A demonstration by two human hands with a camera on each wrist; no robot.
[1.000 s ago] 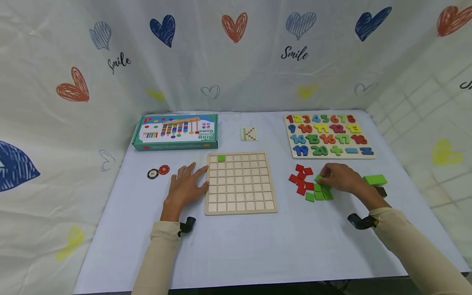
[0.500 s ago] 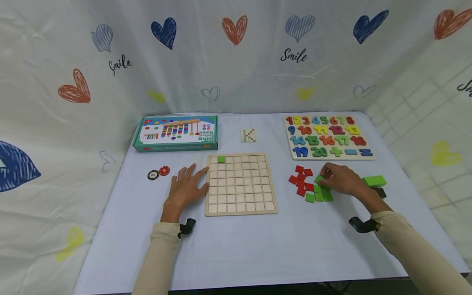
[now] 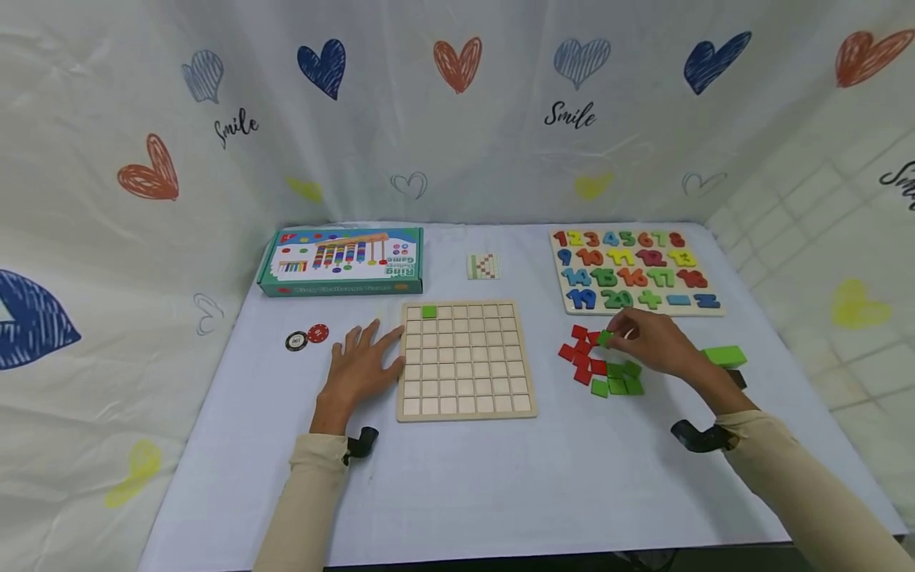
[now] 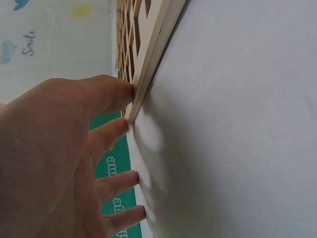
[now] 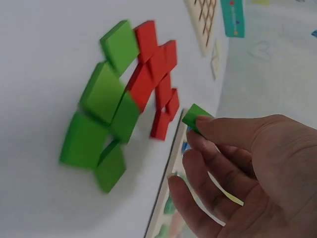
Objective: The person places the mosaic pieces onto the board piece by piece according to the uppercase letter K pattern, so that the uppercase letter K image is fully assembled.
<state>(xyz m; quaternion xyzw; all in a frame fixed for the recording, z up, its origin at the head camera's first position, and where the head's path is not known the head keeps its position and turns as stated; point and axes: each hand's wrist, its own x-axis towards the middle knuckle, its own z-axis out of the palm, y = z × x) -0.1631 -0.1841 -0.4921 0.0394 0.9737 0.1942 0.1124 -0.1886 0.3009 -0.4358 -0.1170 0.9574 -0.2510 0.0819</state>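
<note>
A wooden grid board (image 3: 467,359) lies mid-table with one green tile (image 3: 429,312) in its top row, second cell from the left. My left hand (image 3: 360,369) has its fingers spread, thumb and forefinger touching the board's left edge, as the left wrist view shows too. Between thumb and forefinger, my right hand (image 3: 656,342) pinches a green square tile (image 5: 196,118), raised off the table. Below and left of that hand lie loose red tiles (image 3: 582,357) and several loose green tiles (image 3: 616,371).
A number puzzle board (image 3: 636,270) lies at the back right, a small pattern card (image 3: 483,266) behind the grid board. A green game box (image 3: 341,262) stands back left, two round chips (image 3: 307,337) before it. Beyond my right wrist is a green block (image 3: 725,356).
My right hand has lifted the green tile from the pile and moved slightly left and away from me. My left hand stays at the board's edge.
</note>
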